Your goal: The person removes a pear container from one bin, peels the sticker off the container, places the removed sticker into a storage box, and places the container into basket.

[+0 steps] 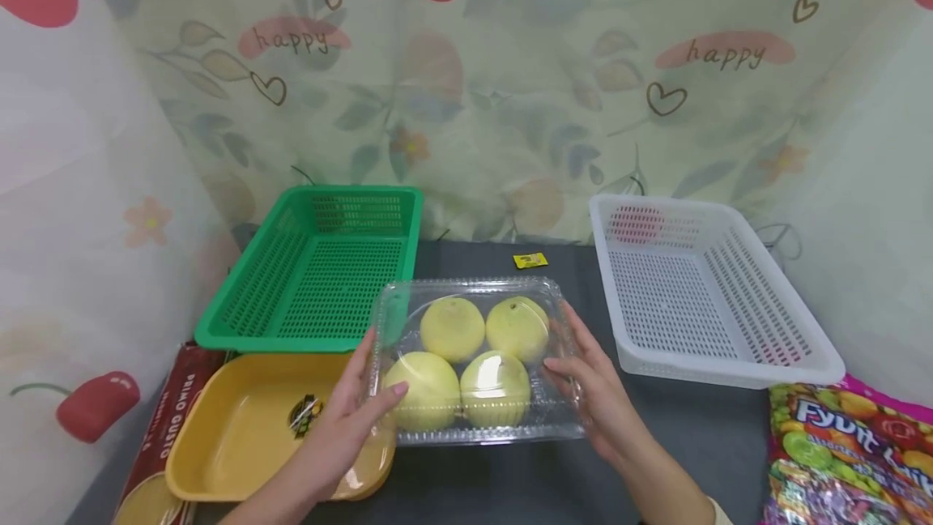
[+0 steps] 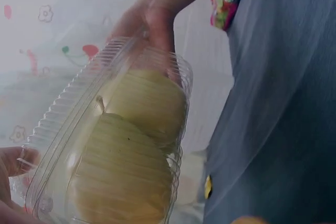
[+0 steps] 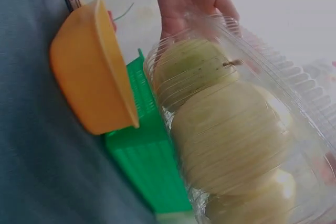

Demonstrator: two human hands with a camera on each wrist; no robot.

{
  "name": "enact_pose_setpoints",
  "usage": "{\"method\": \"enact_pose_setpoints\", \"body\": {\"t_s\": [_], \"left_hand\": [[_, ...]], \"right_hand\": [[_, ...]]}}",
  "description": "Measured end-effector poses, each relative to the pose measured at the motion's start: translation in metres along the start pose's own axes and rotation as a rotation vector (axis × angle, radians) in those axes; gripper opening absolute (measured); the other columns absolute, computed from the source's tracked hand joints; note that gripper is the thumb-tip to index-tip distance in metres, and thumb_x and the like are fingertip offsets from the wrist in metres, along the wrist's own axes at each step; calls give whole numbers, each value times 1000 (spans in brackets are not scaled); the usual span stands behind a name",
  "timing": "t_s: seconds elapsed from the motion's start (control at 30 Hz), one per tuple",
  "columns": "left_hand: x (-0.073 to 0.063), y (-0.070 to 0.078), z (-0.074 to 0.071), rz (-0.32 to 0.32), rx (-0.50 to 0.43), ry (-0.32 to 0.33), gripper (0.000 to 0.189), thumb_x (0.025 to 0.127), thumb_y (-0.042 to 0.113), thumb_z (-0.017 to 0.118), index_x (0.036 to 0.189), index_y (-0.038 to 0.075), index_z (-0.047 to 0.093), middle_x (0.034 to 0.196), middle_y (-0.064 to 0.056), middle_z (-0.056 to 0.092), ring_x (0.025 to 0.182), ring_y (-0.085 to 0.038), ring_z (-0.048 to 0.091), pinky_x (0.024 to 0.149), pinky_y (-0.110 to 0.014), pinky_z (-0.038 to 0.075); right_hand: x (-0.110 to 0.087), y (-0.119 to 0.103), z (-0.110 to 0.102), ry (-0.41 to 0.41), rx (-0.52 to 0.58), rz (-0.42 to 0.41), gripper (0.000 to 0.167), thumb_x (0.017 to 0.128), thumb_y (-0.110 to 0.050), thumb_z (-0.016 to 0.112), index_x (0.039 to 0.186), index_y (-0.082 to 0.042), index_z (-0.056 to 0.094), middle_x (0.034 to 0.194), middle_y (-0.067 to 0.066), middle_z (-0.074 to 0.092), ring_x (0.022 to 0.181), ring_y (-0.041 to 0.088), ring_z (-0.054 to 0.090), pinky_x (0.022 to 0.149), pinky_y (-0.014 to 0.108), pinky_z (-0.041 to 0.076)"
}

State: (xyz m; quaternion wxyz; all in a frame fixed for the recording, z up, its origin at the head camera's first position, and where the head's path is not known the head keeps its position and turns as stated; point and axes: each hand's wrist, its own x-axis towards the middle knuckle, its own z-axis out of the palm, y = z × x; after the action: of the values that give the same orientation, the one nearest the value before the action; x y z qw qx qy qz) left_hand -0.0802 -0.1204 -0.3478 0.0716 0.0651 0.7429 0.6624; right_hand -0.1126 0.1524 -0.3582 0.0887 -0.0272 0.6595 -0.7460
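A clear plastic clamshell box point(image 1: 496, 433) with several round, pale yellow-green fruits point(image 1: 453, 330) inside is held up over the middle of the dark table. My left hand point(image 1: 353, 411) grips its left side, thumb over the lid. On the opposite side my right hand point(image 1: 594, 383) holds the box, with its thumb at the lid and the other fingers partly hidden behind the plastic. The lid is closed over the fruits. In the left wrist view, a short stem shows on one fruit point(image 2: 123, 169). The right wrist view shows the ribbed box wall close beside the fruits point(image 3: 231, 135).
A green basket point(image 1: 306, 344) stands at the back left, with a yellow basin point(image 1: 226, 428) in front of it. Left of the basin lies a red PRIMO GUSTO package point(image 1: 171, 420). A white basket point(image 1: 729, 371) and a colourful candy bag point(image 1: 849, 452) are on the right. Behind the box lies a small yellow packet point(image 1: 530, 260).
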Motion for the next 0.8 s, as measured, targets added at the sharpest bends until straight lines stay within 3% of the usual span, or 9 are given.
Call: {"method": "enact_pose_setpoints", "body": {"t_s": [0.1, 0.33, 0.5, 0.63, 0.73, 0.8], "left_hand": [[5, 8, -14, 8, -3, -4, 80, 95, 23, 51, 151, 17, -6, 157, -9, -9, 143, -38, -4, 108, -64, 10], [24, 25, -55, 0, 65, 8, 79, 96, 22, 49, 150, 13, -8, 157, -10, -11, 141, -43, 7, 107, -61, 22], [46, 27, -92, -17, 81, 1, 75, 97, 22, 45, 150, 11, -6, 158, -13, -6, 140, -42, 13, 108, -61, 24], [66, 24, -122, -17, 69, 5, 72, 98, 18, 42, 150, 7, -6, 157, -16, -6, 141, -42, 7, 108, -63, 20], [81, 20, -144, -28, 74, 22, 72, 98, 17, 43, 149, 5, -5, 156, -18, -6, 142, -40, 2, 104, -42, 40], [90, 18, -158, -40, 78, 43, 71, 98, 18, 44, 149, 4, -3, 156, -18, -4, 142, -38, 3, 91, -23, 48]], "right_hand": [[13, -7, 11, -11, 20, -11, 76, 87, -6, 48, 150, -27, 12, 157, 3, 15, 144, 25, 15, 112, 46, 25], [53, -18, 43, -18, 66, -35, 75, 86, -5, 48, 151, -24, 14, 156, 10, 15, 141, 30, 22, 111, 54, 26], [81, -22, 70, -26, 66, -32, 78, 86, -9, 51, 151, -23, 10, 158, 9, 8, 144, 28, 14, 112, 55, 25], [106, -23, 90, -44, 27, -19, 80, 86, -14, 53, 151, -25, 7, 159, 2, 2, 145, 25, 5, 113, 55, 20], [126, -22, 104, -56, -14, -15, 81, 86, -17, 53, 151, -25, 6, 159, -1, 1, 146, 23, 3, 115, 53, 16], [139, -20, 113, -60, -31, -14, 82, 86, -17, 55, 151, -24, 6, 159, -1, 3, 146, 22, 6, 116, 49, 17]]}}
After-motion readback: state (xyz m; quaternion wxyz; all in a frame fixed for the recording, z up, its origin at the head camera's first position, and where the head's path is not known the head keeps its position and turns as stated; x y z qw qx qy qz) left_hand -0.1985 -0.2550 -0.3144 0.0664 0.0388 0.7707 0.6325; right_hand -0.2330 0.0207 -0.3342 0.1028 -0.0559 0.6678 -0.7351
